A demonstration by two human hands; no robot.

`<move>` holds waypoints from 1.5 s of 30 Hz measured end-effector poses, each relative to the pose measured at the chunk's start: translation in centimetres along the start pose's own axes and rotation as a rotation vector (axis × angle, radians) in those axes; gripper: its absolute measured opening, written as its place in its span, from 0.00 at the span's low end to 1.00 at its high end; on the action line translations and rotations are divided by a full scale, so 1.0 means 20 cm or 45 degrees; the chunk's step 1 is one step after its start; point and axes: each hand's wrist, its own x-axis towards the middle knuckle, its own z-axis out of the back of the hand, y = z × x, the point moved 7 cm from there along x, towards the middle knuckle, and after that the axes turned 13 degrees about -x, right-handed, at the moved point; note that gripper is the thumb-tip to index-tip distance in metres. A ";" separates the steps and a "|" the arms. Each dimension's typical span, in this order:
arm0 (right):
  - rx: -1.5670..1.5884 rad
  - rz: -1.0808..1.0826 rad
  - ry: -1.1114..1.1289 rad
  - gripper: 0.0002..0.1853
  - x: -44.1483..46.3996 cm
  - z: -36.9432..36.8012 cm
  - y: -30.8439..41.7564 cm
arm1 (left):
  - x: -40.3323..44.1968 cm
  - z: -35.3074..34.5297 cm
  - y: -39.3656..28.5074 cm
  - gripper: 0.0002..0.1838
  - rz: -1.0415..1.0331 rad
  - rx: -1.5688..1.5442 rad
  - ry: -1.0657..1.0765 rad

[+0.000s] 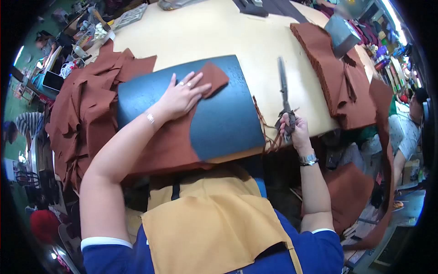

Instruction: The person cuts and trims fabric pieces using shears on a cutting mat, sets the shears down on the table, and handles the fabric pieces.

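Observation:
My left hand (182, 95) lies flat with its fingers spread on a reddish-brown fabric piece (166, 141). That fabric runs from the table's near edge up over a dark blue-black board (223, 121), and its tip shows just past my fingers. In my right hand (294, 130) is a pair of scissors (284, 91), their handles wrapped in dark cloth. The blades point away from me and look closed, raised to the right of the board. Thin brown fabric strips (260, 112) hang at the board's right edge, near the scissors.
A crumpled heap of brown fabric (84, 114) lies left of the board. More brown fabric (326, 68) is stacked on the right, with a grey metal block (341, 35) on it. The pale tabletop (191, 36) stretches away. Another person (406, 128) is at the far right.

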 end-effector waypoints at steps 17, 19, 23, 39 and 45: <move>0.105 0.163 -0.309 0.12 0.12 0.10 0.00 | 0.31 -0.07 0.07 0.27 0.307 -0.181 -0.210; 0.212 0.111 -0.221 0.14 0.12 0.10 -0.01 | 0.22 -0.05 0.01 0.27 0.130 -0.244 -0.093; 0.175 -0.239 0.086 0.19 -0.04 0.00 0.05 | 0.02 -0.04 -0.06 0.29 -0.016 -0.284 0.077; -0.137 -0.471 0.654 0.19 -0.11 -0.20 0.01 | -0.21 -0.03 -0.25 0.29 -0.083 -0.216 0.191; -0.208 -0.448 0.650 0.17 -0.11 -0.21 0.04 | -0.20 -0.02 -0.26 0.29 -0.081 -0.212 0.186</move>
